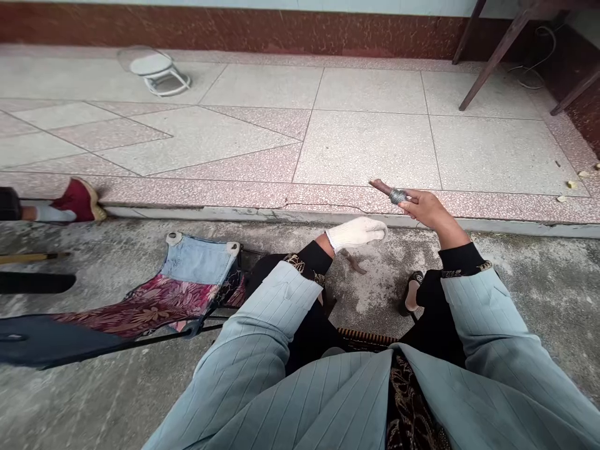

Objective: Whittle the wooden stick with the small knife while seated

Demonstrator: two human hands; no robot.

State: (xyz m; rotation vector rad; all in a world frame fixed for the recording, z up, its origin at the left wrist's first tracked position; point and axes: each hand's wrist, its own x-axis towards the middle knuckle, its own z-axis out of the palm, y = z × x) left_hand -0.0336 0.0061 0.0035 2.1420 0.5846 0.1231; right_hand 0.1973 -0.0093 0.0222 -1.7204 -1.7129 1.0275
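Wire-wrapped stick (pixel 392 194): rough brown wood banded by a metal coil; is held aloft, and could be dropped if the pinch is loosened.
Folding chair (pixel 199 259): patched denim and floral cloth.
Left hand (pixel 356 233): is covered by a white knit glove (pixel 349 234); loosely curled, nothing grasped.
Wood scrap (pixel 354 262): is left on rough concrete (pixel 375 300), just below the glove.
Right hand (pixel 426 209): bare, pinching the stick.
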